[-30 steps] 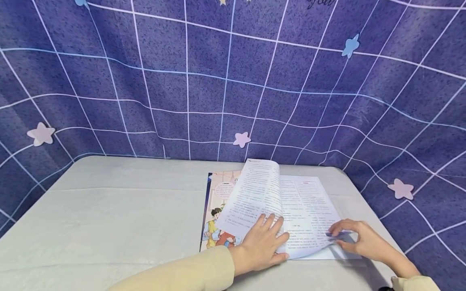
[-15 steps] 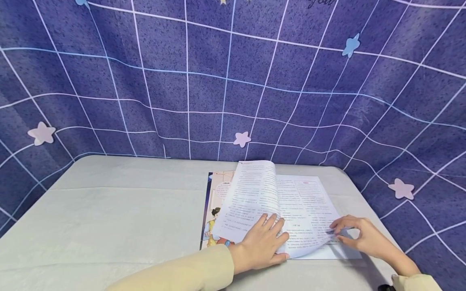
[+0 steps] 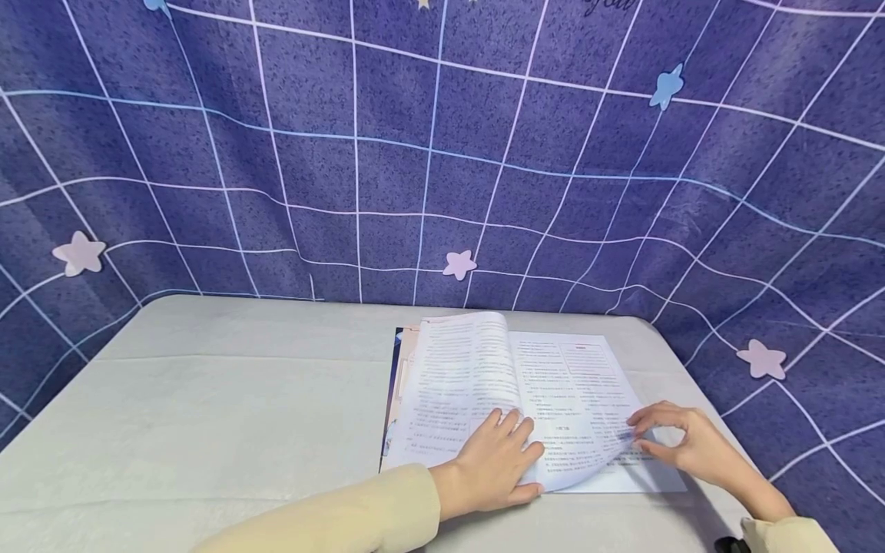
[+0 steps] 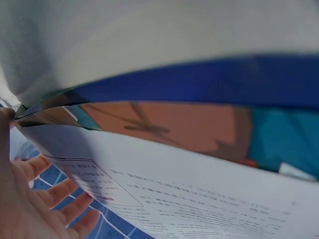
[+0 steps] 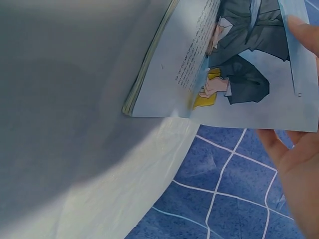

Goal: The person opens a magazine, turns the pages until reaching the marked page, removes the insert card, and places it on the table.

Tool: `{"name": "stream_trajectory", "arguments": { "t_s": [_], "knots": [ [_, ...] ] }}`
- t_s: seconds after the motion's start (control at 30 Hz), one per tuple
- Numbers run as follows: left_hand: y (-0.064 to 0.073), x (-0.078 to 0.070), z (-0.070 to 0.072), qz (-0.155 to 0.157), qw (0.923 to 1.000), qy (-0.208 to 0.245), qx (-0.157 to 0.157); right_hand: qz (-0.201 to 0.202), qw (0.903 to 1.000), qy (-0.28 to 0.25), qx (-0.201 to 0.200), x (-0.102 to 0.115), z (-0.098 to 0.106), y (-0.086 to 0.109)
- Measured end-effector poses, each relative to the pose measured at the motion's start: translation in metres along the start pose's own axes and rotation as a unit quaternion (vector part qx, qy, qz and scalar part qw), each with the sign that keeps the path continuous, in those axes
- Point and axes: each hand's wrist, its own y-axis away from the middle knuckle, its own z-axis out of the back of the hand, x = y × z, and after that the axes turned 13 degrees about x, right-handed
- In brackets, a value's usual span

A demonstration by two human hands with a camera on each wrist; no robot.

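An open magazine [image 3: 581,361] with printed text lies on the table in the head view. My left hand [image 3: 494,465] rests on it near the fold, fingers spread. Beside that hand the left text page [image 3: 442,384] arches over, leaving a thin strip of a colour illustration [image 3: 408,361] showing. At the lower right corner my right hand [image 3: 681,442] pinches a lifted page [image 3: 594,461] between thumb and fingers. In the right wrist view the raised page's underside carries a drawing of dark clothing [image 5: 249,74], with the thumb on one face and fingers behind.
The magazine stands on the right part of a table with a pale grey cloth [image 3: 242,399]. A blue curtain [image 3: 387,184] with a line grid and stars hangs behind the table and down its right side.
The left page has sunk leftward and now covers most of the illustration. My left hand has shifted slightly left with it. The right hand keeps its pinch on the lifted corner, almost still.
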Motion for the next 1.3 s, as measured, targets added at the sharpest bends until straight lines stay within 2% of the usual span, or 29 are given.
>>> {"name": "stream_trajectory", "arguments": {
  "t_s": [0.17, 0.4, 0.7, 0.87, 1.07, 1.3],
  "knots": [
    [-0.001, 0.000, 0.000, 0.001, 0.9999, 0.009, -0.006, 0.000, 0.9995, 0.025, -0.021, 0.009, 0.003, -0.007],
    [-0.003, 0.000, 0.001, 0.002, 0.9998, 0.019, -0.007, -0.007, 0.9991, 0.029, -0.031, 0.030, 0.012, -0.019],
    [-0.006, -0.005, 0.003, 0.013, 0.9992, 0.037, 0.008, -0.005, 0.9984, 0.027, -0.049, 0.003, 0.003, -0.010],
    [-0.008, -0.008, 0.007, 0.027, 0.9988, 0.035, 0.022, -0.008, 0.9985, 0.016, -0.051, 0.000, 0.003, -0.010],
    [-0.010, -0.011, 0.011, 0.037, 0.9978, 0.038, 0.040, -0.023, 0.9981, 0.002, -0.058, 0.009, 0.006, -0.016],
    [-0.013, -0.015, 0.011, 0.052, 0.9972, 0.025, 0.047, -0.020, 0.9971, -0.001, -0.073, 0.035, 0.014, -0.029]
  ]
}}
